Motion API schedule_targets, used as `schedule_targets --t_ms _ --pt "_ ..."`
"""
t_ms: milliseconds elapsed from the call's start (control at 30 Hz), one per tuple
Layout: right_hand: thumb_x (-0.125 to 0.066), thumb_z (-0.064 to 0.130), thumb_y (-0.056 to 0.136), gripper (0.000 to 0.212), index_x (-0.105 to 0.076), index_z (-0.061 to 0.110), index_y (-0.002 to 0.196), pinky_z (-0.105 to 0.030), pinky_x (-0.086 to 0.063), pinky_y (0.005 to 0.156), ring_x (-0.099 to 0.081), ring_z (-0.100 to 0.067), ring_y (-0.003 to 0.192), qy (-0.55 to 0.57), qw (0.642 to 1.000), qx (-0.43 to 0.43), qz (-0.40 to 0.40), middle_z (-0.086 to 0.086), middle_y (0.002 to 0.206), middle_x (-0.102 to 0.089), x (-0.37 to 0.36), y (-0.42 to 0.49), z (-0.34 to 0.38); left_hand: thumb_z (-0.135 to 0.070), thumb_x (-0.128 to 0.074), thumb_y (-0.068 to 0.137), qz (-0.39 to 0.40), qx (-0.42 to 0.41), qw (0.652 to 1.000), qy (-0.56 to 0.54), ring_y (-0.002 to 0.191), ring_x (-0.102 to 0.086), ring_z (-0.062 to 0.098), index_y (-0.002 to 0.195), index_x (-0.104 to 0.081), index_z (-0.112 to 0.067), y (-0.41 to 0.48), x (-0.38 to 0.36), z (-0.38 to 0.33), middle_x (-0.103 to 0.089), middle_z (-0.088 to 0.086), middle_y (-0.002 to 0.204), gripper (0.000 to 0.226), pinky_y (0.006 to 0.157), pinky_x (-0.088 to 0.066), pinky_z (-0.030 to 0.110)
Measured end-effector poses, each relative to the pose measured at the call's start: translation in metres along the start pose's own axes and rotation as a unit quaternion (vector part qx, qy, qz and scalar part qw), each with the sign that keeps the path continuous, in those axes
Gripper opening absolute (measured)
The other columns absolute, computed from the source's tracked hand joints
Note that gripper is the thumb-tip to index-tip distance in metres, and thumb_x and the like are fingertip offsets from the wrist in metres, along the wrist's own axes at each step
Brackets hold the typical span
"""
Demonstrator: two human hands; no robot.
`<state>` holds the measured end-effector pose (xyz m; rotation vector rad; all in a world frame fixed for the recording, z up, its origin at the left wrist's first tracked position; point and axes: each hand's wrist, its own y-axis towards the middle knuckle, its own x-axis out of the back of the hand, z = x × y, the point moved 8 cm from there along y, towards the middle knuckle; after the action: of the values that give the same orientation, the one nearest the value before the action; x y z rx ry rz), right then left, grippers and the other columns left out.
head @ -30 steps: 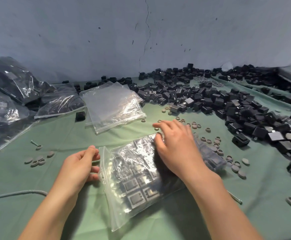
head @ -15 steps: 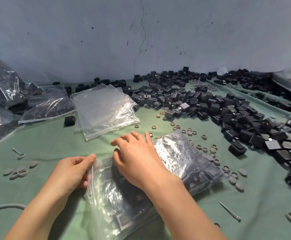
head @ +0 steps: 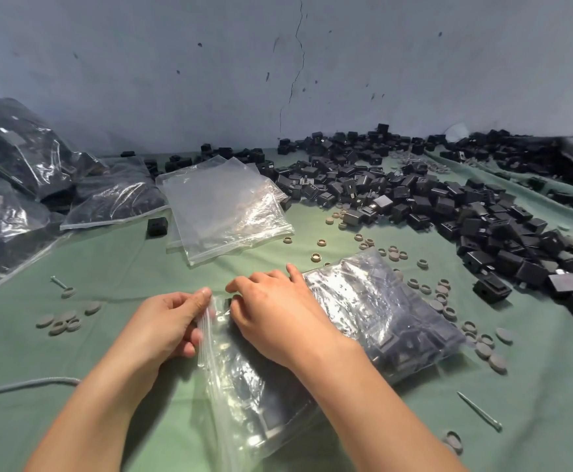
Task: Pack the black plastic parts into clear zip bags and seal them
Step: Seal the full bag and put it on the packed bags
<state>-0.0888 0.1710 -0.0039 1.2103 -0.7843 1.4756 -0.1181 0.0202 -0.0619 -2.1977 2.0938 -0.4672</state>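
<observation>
Bulging with black parts, clear bag: left hand pinches, right hand presses flat.

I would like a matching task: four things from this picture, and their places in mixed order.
1. clear zip bag filled with black parts
2. stack of empty clear zip bags
3. heap of loose black plastic parts
4. thin grey metal pin

A. spread over the far right
B. pinched by the left hand
C. near the lower right corner
D. flat on the green cloth, middle

Pairs: 1-B, 2-D, 3-A, 4-C
</observation>
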Motion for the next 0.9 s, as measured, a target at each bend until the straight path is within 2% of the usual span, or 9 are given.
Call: schedule_targets --t_ms 200,333,433,700,900 --pt "-0.035 0.035 0.104 0.039 -0.055 0.025 0.136 -0.050 -0.014 0.121 -0.051 -0.030 0.124 -0.004 1.000 -0.002 -0.002 -0.005 0.129 -0.063 0.000 0.000 -0.001 -0.036 -0.061 0.095 -0.009 -0.030 0.999 0.028 0.033 -0.040 0.015 0.080 -0.068 -0.005 -0.001 -0.001 -0.004 -0.052 0.005 0.044 0.035 0.037 -0.034 0.014" --pt "-0.035 0.035 0.104 0.039 -0.055 0.026 0.136 -0.049 -0.014 0.120 -0.051 -0.030 0.123 -0.004 1.000 -0.002 -0.003 -0.004 0.129 -0.063 -0.001 0.000 -0.002 -0.030 -0.065 0.093 0.013 -0.007 1.000 -0.007 0.042 -0.044 0.018 0.088 -0.072 0.002 -0.005 0.002 -0.001 -0.055 0.010 0.051 0.033 0.040 -0.042 0.018" --pt "-0.036 0.035 0.103 0.039 -0.055 0.027 0.137 -0.049 -0.015 0.120 -0.052 -0.030 0.123 -0.005 1.000 -0.001 -0.004 -0.004 0.129 -0.064 -0.001 0.001 -0.002 -0.023 -0.065 0.093 0.025 0.005 1.000 -0.011 0.041 -0.050 0.013 0.088 -0.072 0.006 -0.008 0.004 0.002 -0.059 0.010 0.053 0.030 0.039 -0.047 0.017" --pt "-0.035 0.036 0.103 0.039 -0.056 0.028 0.135 -0.048 -0.022 0.117 -0.054 -0.029 0.118 -0.015 1.000 -0.001 -0.012 -0.002 0.124 -0.066 -0.002 0.001 -0.002 -0.020 -0.065 0.094 0.012 -0.002 1.000 0.021 0.037 -0.049 0.012 0.084 -0.071 0.005 -0.011 0.005 -0.002 -0.059 0.012 0.053 0.028 0.039 -0.046 0.017" --pt "-0.035 0.037 0.103 0.039 -0.055 0.028 0.135 -0.048 -0.021 0.117 -0.054 -0.029 0.118 -0.015 1.000 0.000 -0.011 -0.002 0.124 -0.066 -0.002 0.001 -0.002 -0.016 -0.065 0.094 0.005 0.001 1.000 0.019 0.041 -0.054 0.012 0.088 -0.071 0.007 -0.011 0.002 -0.005 -0.070 0.011 0.067 0.025 0.040 -0.049 0.019"
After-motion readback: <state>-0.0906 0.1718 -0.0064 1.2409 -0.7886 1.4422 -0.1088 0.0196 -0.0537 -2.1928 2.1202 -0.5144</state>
